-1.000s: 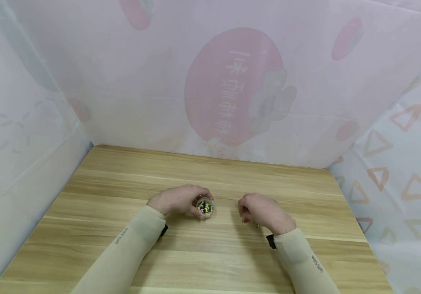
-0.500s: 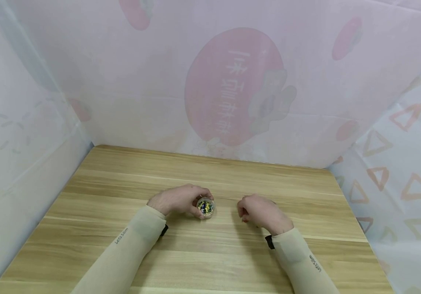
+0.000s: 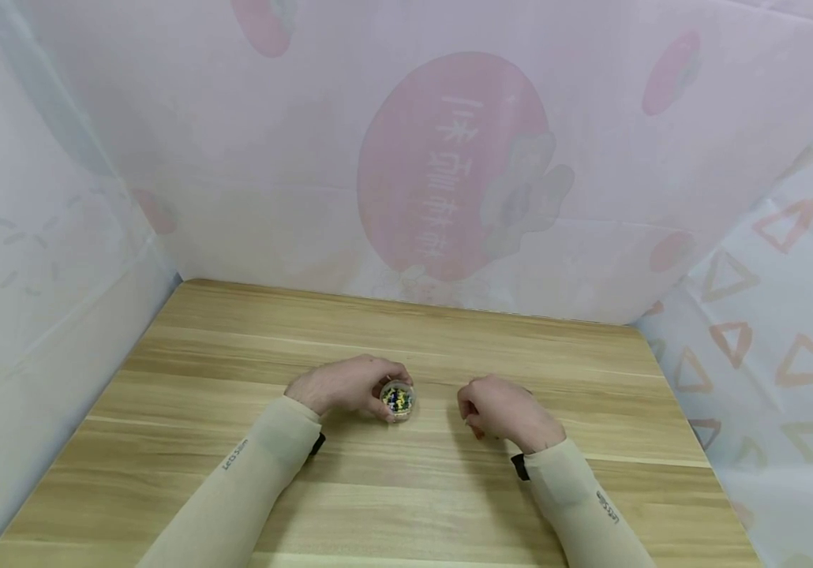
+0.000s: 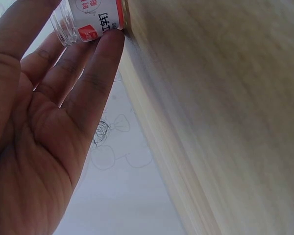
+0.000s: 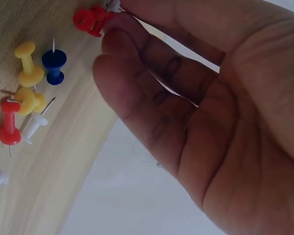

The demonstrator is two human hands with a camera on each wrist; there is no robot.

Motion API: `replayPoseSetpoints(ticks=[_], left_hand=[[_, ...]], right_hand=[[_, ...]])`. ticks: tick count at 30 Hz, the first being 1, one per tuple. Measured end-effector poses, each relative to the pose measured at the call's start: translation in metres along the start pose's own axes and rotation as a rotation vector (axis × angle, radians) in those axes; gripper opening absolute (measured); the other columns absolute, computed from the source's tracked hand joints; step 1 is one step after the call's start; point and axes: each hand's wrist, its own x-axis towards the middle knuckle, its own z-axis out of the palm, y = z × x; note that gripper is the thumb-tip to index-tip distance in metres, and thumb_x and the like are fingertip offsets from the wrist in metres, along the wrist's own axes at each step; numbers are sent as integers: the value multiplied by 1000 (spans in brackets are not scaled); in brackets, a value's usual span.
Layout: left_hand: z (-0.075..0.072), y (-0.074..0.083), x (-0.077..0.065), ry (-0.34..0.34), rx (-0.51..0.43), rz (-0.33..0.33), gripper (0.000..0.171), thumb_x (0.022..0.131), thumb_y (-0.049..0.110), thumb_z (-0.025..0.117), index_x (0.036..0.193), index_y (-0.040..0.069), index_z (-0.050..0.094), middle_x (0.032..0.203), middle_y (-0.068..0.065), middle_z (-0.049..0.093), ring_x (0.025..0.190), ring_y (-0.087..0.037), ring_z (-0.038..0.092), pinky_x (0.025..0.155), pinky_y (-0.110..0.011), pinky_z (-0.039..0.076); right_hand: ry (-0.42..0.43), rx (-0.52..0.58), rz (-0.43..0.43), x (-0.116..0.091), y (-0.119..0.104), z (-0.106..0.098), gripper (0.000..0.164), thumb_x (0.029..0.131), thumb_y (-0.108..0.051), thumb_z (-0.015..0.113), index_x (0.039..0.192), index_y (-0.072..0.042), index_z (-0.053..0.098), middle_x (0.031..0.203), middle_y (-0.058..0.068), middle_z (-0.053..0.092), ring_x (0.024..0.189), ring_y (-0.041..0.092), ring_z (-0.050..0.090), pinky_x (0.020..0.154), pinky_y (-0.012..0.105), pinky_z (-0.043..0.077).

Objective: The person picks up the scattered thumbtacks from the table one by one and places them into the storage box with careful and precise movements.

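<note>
A small clear jar (image 3: 398, 401) of coloured push pins stands on the wooden table, its label (image 4: 88, 32) facing the left wrist camera. My left hand (image 3: 350, 385) holds it, thumb and fingers around its side. My right hand (image 3: 509, 410) is low over the table to the right, fingers bent. In the right wrist view a white push pin (image 5: 113, 6) shows between its thumb and fingertips, partly hidden. Red push pins (image 5: 90, 19) lie right beside those fingertips. Yellow (image 5: 28, 63), blue (image 5: 54, 66), red (image 5: 10, 122) and white push pins (image 5: 34, 127) lie scattered nearby.
The wooden table (image 3: 350, 505) reaches back to a printed cloth wall (image 3: 293, 197). More cloth stands along the left (image 3: 44, 315) and right sides (image 3: 769, 355). Some loose pins have their points upward or sideways.
My right hand has shifted slightly left, and its fingers now cover more of the loose pins. My left hand and the jar have stayed in place.
</note>
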Motion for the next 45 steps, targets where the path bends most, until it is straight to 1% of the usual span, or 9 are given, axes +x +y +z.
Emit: replayPoseSetpoints(ticks=[5, 8, 12, 19, 25, 31, 35, 39, 45], left_hand=[[0, 0, 0, -2, 1, -3, 53, 82, 29, 87, 130, 20, 66, 121, 5, 69, 112, -14, 63, 98, -35, 50], [0, 1, 0, -3, 5, 0, 53, 82, 29, 87, 130, 19, 66, 122, 5, 69, 112, -14, 63, 98, -35, 49], [-1, 2, 0, -3, 11, -5, 54, 82, 30, 87, 130, 20, 66, 122, 5, 69, 112, -14, 63, 98, -35, 49], [-1, 1, -1, -2, 4, -10, 55, 81, 31, 87, 130, 21, 66, 122, 6, 69, 111, -13, 62, 98, -35, 49], [-1, 0, -1, -3, 2, -3, 55, 82, 30, 87, 131, 19, 66, 122, 5, 69, 112, -13, 63, 98, -34, 50], [-2, 0, -1, -3, -1, 5, 56, 80, 29, 88, 130, 16, 67, 121, 4, 69, 110, -15, 64, 96, -34, 50], [-2, 0, -1, -11, 6, -1, 57, 81, 30, 88, 131, 16, 66, 120, 3, 69, 106, -15, 63, 93, -35, 51], [-2, 0, -1, -11, 14, -4, 57, 81, 31, 88, 132, 18, 65, 124, 2, 69, 107, -15, 63, 95, -35, 51], [-2, 1, -1, -9, 14, -8, 56, 81, 32, 88, 131, 20, 66, 129, 3, 68, 112, -14, 62, 98, -34, 50]], right_hand=[[7, 5, -1, 2, -1, 0, 21, 95, -4, 67, 78, -16, 66, 63, -8, 58, 48, 2, 55, 53, 27, 48], [64, -47, -32, 4, -3, 0, 22, 95, -7, 68, 76, -18, 64, 68, -10, 56, 52, 1, 54, 54, 25, 47], [171, -111, -87, 6, -6, -2, 21, 94, -8, 69, 78, -21, 65, 77, -12, 56, 64, 5, 51, 58, 24, 46], [284, -169, -124, 12, -14, 0, 11, 95, -12, 70, 92, -20, 76, 91, -12, 66, 82, 7, 61, 74, 26, 53], [378, -162, -179, 18, -26, 3, 6, 95, -16, 74, 98, -19, 78, 101, -9, 71, 97, 13, 65, 89, 31, 55], [467, -147, -216, 23, -39, 10, 6, 93, -16, 75, 97, -20, 77, 100, -8, 71, 98, 14, 65, 94, 33, 54], [482, -111, -229, 26, -46, 17, 7, 93, -18, 77, 100, -17, 78, 101, -7, 72, 98, 14, 65, 90, 31, 55], [469, -63, -233, 29, -51, 24, 9, 93, -17, 77, 102, -15, 79, 104, -5, 73, 100, 15, 66, 92, 32, 54], [442, -59, -240, 28, -53, 28, 11, 94, -16, 76, 104, -15, 78, 106, -6, 72, 103, 14, 64, 94, 30, 54]])
